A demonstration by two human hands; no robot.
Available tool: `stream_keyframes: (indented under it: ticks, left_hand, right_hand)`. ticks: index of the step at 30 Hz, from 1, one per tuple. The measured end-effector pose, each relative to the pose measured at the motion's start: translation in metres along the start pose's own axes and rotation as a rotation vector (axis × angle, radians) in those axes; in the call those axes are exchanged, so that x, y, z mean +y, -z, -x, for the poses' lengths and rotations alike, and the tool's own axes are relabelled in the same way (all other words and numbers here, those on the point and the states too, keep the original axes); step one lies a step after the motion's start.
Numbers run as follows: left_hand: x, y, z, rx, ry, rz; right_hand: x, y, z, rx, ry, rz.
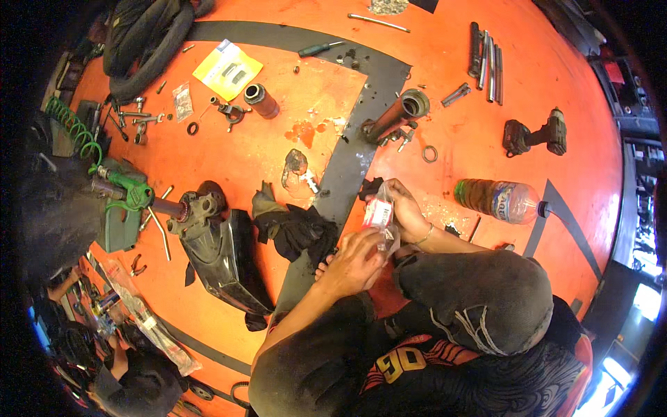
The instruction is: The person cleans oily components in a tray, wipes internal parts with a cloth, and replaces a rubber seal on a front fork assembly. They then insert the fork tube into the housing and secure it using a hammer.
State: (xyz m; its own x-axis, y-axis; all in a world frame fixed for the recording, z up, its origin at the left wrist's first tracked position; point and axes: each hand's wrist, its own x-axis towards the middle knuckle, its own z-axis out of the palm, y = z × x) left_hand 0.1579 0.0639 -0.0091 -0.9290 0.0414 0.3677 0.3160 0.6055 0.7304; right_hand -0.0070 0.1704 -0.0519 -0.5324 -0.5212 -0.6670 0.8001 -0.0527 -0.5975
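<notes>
A small clear plastic packet with a red and white label (377, 214) is between my hands, above my lap. My right hand (408, 212) is closed round its far side, fingers along the upper end. The left hand's (358, 264) fingertips pinch the packet's lower end. Whatever lies inside the packet cannot be made out. A dark rag (299, 229) lies on the orange floor just left of my hands. Beyond them a reddish metal tube (396, 119) stands with its open end up. A metal ring (430, 153) lies beside that tube.
To the right are a plastic bottle (497, 199), a cordless drill (538, 133) and several metal rods (495, 66). On the left stand a black motorcycle part (229, 257) and a green-handled tool (132, 191). A yellow packet (228, 71) and screwdriver (319, 49) lie farther off. Another person (139, 379) crouches lower left.
</notes>
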Motion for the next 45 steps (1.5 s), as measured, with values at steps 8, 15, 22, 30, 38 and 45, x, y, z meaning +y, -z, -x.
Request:
stream_keyframes:
  ticks: [8,15,22,30,38,45]
  left_hand:
    - [0.002,-0.008,0.011,-0.080,0.043,0.119]
    - [-0.002,0.000,0.005,-0.057,0.340,-0.022]
    - [-0.012,-0.003,0.002,0.056,0.537,-0.174]
    - [-0.022,-0.010,0.014,0.232,0.691,0.086]
    - [-0.031,-0.023,0.024,0.430,1.011,0.623]
    - [-0.041,-0.031,0.039,0.460,0.997,0.772]
  right_hand:
    - [-0.009,0.018,-0.012,0.216,0.052,-0.178]
    - [-0.017,0.002,0.000,0.062,-0.071,-0.013]
    - [0.000,0.000,0.009,-0.211,-0.211,0.152]
    - [0.006,-0.010,0.017,-0.381,-0.025,0.513]
    - [-0.002,-0.012,0.014,-0.277,0.539,1.175]
    - [-0.024,-0.033,0.020,-0.603,0.908,1.497]
